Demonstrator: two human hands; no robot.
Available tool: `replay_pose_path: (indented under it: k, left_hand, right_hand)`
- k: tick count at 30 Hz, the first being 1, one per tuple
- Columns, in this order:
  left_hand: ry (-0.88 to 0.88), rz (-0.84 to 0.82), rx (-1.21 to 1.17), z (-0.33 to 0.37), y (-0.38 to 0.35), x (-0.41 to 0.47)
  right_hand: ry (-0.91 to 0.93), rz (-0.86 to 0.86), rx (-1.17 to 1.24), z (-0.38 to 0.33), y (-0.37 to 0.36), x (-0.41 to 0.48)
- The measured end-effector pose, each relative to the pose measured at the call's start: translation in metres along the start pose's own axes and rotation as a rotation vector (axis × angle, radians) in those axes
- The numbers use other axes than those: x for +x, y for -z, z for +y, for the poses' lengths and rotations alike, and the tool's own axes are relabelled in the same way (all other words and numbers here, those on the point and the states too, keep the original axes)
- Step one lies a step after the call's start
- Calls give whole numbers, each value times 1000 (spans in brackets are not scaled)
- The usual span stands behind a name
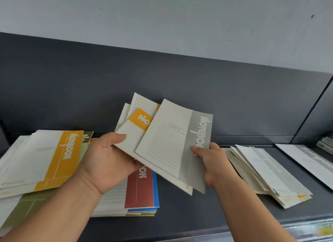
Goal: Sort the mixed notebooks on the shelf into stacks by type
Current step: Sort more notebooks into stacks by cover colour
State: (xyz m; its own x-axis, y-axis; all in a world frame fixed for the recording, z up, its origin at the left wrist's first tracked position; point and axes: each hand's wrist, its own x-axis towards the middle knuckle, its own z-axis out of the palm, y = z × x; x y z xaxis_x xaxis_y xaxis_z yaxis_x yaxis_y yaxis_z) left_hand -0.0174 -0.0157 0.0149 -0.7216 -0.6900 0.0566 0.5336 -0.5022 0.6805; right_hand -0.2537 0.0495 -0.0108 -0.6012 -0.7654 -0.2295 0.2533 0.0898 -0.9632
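Observation:
My left hand (108, 160) grips a fan of thin notebooks above the shelf, among them an orange-banded one (138, 119). On top of the fan lies a grey-banded notebook (171, 142), and my right hand (210, 160) pinches its lower right edge at the grey band. Under my left hand sits a mixed stack topped by a red-banded notebook (139, 187) with blue and yellow edges below it. Further left an orange-banded notebook (54, 162) tops a loose pile with green covers underneath. To the right lies a pile of pale grey-banded notebooks (266, 173).
The dark shelf (189, 211) has a dark back panel (180, 79) and a front lip at the bottom right. A single grey-banded notebook (310, 160) lies flat at the far right, beside more stacked items (327, 142) at the frame edge.

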Motion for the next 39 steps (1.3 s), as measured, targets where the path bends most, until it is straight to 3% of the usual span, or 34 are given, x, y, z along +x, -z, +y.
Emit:
replay_pose_path:
  k: [3,10,16,22,29,39]
  left_hand:
    - [-28,2,-32,-6,2,4]
    - [39,244,-38,-27,-7,23]
    - [58,243,-74,-61,-47,38]
    - [87,319,2,-119,-112,67]
    - [-8,390,65,-214,-205,111]
    - [-72,446,193,-268,-240,166]
  right_hand:
    - [-14,30,36,3,-6,-8]
    - [26,108,5,1,15,-21]
    - [63,126,23,-10,67,-35]
    - [103,165,36,-26,147,-34]
    - [165,135,-50,-50,306,-23]
    - [73,285,-136,-79,443,34]
